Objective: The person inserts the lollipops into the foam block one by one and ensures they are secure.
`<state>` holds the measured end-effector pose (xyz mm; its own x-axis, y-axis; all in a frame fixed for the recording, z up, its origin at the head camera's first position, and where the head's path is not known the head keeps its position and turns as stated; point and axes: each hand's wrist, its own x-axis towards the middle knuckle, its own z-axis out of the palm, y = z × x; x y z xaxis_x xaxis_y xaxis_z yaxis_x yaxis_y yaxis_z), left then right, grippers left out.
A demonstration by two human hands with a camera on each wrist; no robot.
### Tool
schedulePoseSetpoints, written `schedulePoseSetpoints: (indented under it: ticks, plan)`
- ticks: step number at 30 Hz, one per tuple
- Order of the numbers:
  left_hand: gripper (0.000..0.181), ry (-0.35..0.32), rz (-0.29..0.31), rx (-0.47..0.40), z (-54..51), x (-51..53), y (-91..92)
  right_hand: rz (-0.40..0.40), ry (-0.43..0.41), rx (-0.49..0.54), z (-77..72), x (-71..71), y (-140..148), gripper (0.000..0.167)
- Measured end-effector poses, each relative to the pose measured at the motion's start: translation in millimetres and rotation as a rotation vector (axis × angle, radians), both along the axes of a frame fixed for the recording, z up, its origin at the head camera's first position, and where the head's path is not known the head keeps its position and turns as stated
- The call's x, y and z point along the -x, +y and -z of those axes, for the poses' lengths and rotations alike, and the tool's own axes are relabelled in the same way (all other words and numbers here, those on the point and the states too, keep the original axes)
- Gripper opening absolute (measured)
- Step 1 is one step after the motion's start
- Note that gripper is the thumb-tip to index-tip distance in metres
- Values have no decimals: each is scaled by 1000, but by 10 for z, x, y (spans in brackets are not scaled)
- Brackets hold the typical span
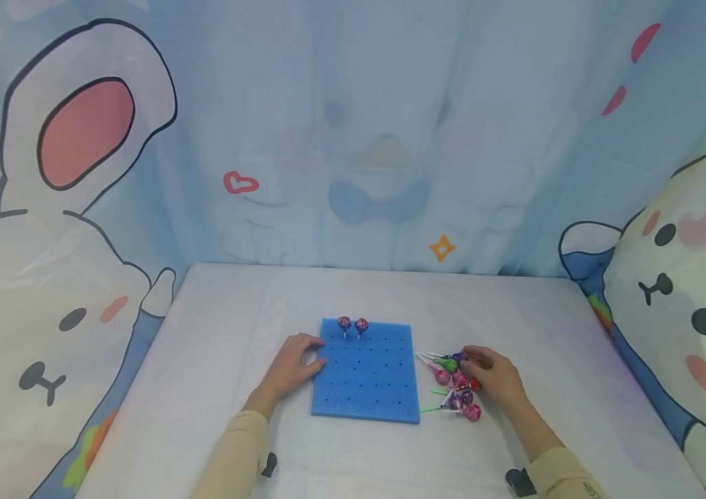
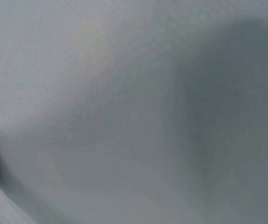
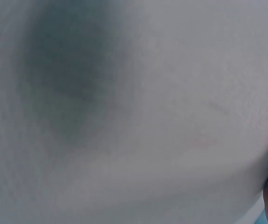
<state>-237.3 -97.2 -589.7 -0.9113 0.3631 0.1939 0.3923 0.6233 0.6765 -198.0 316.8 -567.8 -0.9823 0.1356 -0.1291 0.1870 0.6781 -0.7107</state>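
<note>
Right hand (image 1: 495,375): comes in from 4 o'clock with bent fingers and thumb, tips at a purple candy head; cannot tell whether pinching or only touching.
Left hand (image 1: 293,364): rests at the board's 9 o'clock edge, thumb and fingers parted, touching foam without gripping.
Loose lollipops (image 1: 442,376): lie heaped just off the board's 3 o'clock edge; round, in glossy pink, purple, green and red wrappers, on thin white or green sticks; long axes mostly crosswise, sticks toward 9 and 10 o'clock, heads toward 3 and 4.
Standing lollipops (image 1: 361,324): two, side by side near the board's 11 o'clock corner, long axes upright, heads up.
Foam board (image 1: 365,378): blue, flat, nearly square, dotted with rows of small holes.
Tablecloth (image 1: 203,388): white, smooth, beneath everything.
Curtain (image 1: 290,138): hangs at 12 o'clock, pale blue, softly folded.
</note>
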Motion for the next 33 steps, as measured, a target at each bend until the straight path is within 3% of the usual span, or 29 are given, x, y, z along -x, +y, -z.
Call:
schedulePoseSetpoints:
  ticks: [9,22,33]
  plan:
    - [33,-32,-13,12,-6,-8,8,41,23,34,19,18,8,48]
    - [34,-28,-14,28,-25,-10,13,122,42,225,-115,144,-47,51]
    - [34,-42,-28,16,-30,-21,17,156,147,302,-165,269,-209,55]
